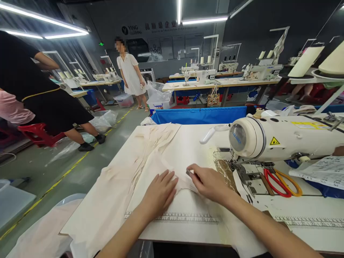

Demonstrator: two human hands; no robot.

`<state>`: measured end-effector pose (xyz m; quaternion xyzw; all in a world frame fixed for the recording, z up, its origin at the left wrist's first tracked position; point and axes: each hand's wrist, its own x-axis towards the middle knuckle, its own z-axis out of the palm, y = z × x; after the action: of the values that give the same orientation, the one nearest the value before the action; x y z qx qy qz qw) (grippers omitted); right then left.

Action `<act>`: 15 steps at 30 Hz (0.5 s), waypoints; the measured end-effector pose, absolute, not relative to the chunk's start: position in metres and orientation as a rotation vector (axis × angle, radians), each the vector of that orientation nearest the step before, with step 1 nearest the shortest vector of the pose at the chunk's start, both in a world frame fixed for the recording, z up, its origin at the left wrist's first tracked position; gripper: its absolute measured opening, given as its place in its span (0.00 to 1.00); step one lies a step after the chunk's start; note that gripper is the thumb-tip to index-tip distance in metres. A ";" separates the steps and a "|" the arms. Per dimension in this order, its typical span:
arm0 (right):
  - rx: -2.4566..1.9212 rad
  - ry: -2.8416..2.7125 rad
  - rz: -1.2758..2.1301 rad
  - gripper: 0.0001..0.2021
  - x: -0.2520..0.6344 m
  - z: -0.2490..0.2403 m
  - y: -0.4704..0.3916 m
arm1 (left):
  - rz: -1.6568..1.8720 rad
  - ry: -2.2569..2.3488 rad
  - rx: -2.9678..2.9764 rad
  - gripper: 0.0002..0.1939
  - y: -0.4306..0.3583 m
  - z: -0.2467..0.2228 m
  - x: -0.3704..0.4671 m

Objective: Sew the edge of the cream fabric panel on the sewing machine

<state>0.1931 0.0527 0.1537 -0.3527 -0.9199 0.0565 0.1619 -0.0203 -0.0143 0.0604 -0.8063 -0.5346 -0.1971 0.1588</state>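
My left hand lies flat on a thin cream fabric piece, fingers stretched out and palm down. Just right of it, my right hand is closed with its fingers curled. A small dark grey object pokes out between its thumb and forefinger; its kind is too small to make out. Under that hand the fabric's edge runs across the white table. More cream fabric lies in layers on the left and hangs over the front edge.
A sewing machine stands at right, with red-handled scissors and orange-handled scissors beside it. A printed ruler crosses the table front. A white-handled tool lies behind. Two people stand beyond, left; thread cones rise at right.
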 end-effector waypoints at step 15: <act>-0.981 -2.634 0.344 0.12 0.168 0.108 0.081 | -0.609 -1.528 -2.338 0.20 -0.011 0.063 -0.021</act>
<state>0.1683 0.0807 0.1084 -0.3424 -0.9190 0.1201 0.1543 -0.0209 -0.0111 0.0635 -0.8097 -0.5293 -0.2108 0.1410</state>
